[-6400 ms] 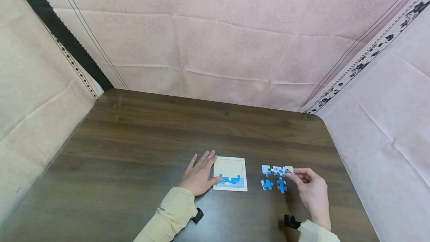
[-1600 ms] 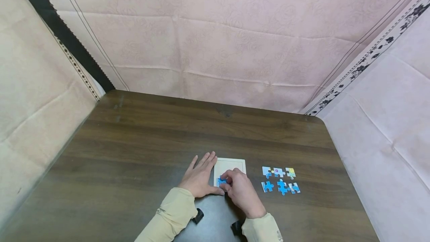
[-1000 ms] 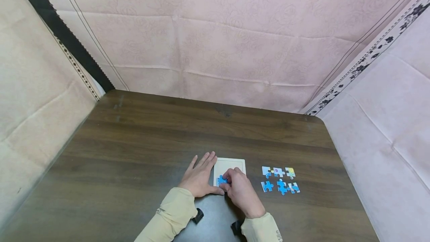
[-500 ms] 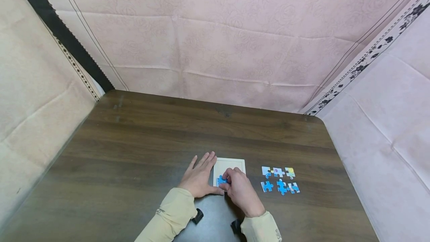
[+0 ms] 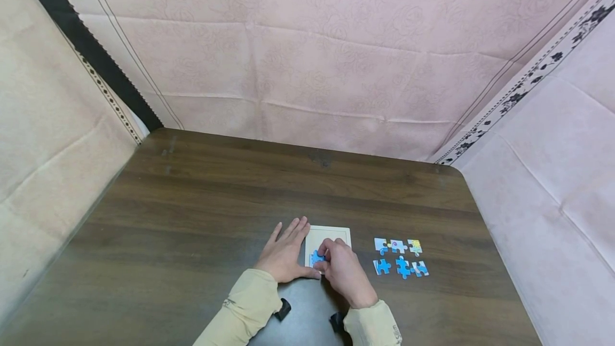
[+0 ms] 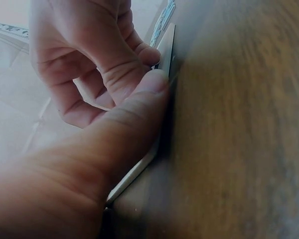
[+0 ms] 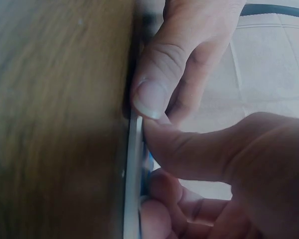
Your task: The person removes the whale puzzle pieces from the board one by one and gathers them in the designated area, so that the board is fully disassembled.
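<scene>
A light square puzzle tray (image 5: 331,234) lies on the table near its front. My left hand (image 5: 284,255) rests flat over the tray's left side, fingers spread and the thumb along the near edge. My right hand (image 5: 345,271) reaches over the tray's lower part, thumb and index finger pinching a blue jigsaw piece (image 5: 316,258) at the lower left. The right hand hides the tray's lower right. In the left wrist view, the left thumb (image 6: 134,114) presses at the tray's edge, close to the right fingers. A bit of blue shows beside the right fingertips (image 7: 164,186) in the right wrist view.
Right of the tray, several loose jigsaw pieces lie in two rows, among them a yellow-and-white piece (image 5: 415,246) and a blue piece (image 5: 403,267). The brown wooden table (image 5: 216,191) meets a pale cloth backdrop (image 5: 307,68) at the back and sides.
Since the oldest frame, my right hand has come left from the loose pieces to the tray, and a third piece shows in their lower row. Over the last second, both hands have barely moved.
</scene>
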Demonstrator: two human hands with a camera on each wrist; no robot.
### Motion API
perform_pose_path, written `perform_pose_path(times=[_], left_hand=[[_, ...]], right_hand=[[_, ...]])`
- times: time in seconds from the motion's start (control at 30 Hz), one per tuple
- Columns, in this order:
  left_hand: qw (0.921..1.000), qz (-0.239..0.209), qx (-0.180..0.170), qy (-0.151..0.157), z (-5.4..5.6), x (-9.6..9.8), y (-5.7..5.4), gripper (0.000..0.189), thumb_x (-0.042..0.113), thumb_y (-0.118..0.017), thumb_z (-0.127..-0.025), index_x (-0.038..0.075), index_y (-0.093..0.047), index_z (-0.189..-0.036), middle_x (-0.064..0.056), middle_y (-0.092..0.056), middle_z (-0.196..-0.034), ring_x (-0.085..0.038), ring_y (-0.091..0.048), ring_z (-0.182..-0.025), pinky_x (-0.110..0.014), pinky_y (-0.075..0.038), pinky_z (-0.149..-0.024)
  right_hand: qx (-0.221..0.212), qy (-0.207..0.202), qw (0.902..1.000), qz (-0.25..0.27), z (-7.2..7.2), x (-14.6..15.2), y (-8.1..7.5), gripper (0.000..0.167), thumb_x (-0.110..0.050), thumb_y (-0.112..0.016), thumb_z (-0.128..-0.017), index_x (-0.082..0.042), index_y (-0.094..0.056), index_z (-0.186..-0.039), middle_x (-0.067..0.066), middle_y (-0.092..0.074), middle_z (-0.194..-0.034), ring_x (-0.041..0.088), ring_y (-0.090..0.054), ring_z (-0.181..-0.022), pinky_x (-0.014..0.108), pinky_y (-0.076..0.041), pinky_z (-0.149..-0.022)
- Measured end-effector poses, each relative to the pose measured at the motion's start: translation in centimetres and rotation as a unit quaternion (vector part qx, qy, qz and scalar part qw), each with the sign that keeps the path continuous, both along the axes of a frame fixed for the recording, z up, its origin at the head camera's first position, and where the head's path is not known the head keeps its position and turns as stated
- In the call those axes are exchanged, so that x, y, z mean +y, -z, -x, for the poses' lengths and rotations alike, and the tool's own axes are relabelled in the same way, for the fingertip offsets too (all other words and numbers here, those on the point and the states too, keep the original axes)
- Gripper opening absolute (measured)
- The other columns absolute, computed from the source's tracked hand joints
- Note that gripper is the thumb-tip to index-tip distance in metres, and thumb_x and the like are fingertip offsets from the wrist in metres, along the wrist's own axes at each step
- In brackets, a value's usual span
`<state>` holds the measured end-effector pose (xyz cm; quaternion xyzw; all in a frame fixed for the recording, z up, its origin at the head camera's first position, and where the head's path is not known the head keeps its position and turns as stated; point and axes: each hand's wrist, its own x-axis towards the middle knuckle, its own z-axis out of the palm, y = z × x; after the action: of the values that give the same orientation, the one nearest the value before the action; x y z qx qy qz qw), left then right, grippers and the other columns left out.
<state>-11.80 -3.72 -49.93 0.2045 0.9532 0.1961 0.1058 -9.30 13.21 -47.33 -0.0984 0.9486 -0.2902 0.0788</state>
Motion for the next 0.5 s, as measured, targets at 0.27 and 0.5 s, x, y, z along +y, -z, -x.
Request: perform_pose_path(times=[0.27,0.5], left_hand=[[1.0,0.002,0.0,0.0,-0.02,0.05,0.09,0.113,0.074,-0.067,-0.069,0.012,-0.027,-0.154,-0.003,-0.017,-0.162,-0.021,-0.011,-0.149,-0.051,-0.003,-0.118],[1.0,0.004,0.002,0.0,-0.01,0.06,0.11,0.112,0.075,-0.066,-0.07,0.013,-0.027,-0.154,-0.003,-0.016,-0.162,-0.021,-0.012,-0.149,-0.051,-0.003,-0.118]], right_hand=[[0.002,0.004,1.0,0.007,-0.12,0.03,-0.12,0.02,-0.008,-0.079,-0.08,-0.009,-0.061,-0.087,0.0,-0.051,-0.077,0.011,-0.049,-0.064,0.023,-0.049,-0.059],[-0.001,0.007,0.9995,0.031,-0.11,0.19,-0.17,0.023,-0.006,-0.079,-0.08,-0.01,-0.058,-0.089,0.001,-0.053,-0.078,0.012,-0.05,-0.065,0.023,-0.049,-0.059]])
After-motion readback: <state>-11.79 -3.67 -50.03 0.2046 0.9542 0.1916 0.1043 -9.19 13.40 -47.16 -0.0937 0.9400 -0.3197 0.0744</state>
